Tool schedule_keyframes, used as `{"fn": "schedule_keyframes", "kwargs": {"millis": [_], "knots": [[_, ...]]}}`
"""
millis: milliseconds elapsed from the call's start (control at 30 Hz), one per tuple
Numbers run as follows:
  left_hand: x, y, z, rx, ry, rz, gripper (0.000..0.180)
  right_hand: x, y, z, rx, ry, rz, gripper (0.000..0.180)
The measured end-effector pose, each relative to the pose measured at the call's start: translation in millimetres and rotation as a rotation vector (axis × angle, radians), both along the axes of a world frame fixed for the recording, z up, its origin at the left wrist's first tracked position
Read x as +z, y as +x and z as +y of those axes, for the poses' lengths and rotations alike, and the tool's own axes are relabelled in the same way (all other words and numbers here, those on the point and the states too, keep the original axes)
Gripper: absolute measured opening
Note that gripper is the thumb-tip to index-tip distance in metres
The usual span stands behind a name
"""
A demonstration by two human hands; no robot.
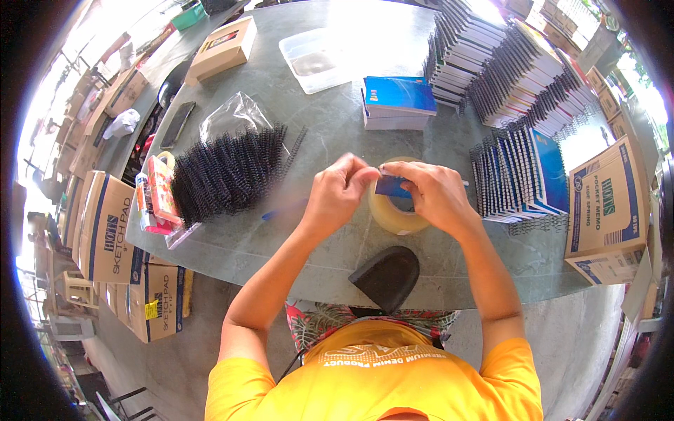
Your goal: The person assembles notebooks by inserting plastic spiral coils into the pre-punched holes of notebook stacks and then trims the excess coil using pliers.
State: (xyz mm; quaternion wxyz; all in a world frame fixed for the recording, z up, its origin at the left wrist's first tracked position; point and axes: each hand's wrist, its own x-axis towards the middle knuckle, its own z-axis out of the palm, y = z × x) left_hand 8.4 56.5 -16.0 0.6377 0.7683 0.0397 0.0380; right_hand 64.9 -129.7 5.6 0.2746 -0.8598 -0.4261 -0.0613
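My right hand (437, 195) grips a small blue-covered notebook (391, 186), its fingers over the top and right side. My left hand (335, 194) is closed in a pinch at the notebook's upper left corner; what is between its fingertips is too small to make out. Just beneath the notebook lies a wide roll of clear yellowish tape (397, 219) on the table. Nearer to me rests a dark, rounded wedge-shaped object (387, 278) at the table edge. To the left of my left hand spreads a heap of black spiral binding coils (228, 168).
Blue notebooks (399, 98) lie stacked ahead, and tall piles of spiral-bound notebooks (516, 67) fill the right. A cardboard box (607, 203) stands far right. A translucent tray (312, 63), an open carton (223, 48) and red-and-white packets (161, 193) are on the grey table (316, 263).
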Motion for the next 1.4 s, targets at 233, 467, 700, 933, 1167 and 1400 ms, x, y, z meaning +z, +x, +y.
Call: {"fn": "schedule_keyframes", "kwargs": {"millis": [233,467,700,933,1167,1400], "knots": [[19,-1,22,-0.097,0.584,-0.321,0.017,-3,1,10,-0.062,0.019,-0.029,0.018],[17,-1,19,-0.042,0.844,-0.545,0.012,2,-3,14,-0.046,0.035,0.097,0.017],[-37,-75,-40,-0.348,0.707,-0.174,0.034,7,-2,-9,-0.154,0.097,0.227,0.023],[33,-33,-2,0.198,0.813,-0.673,0.041,-43,9,-40,-0.026,0.660,0.712,0.027],[47,-26,1,0.329,0.862,-0.855,0.038,-48,13,-44,-0.074,0.702,0.785,0.025],[47,-23,-5,0.260,0.911,-0.861,0.037,-64,7,-32,-0.066,0.865,0.732,0.022]]}}
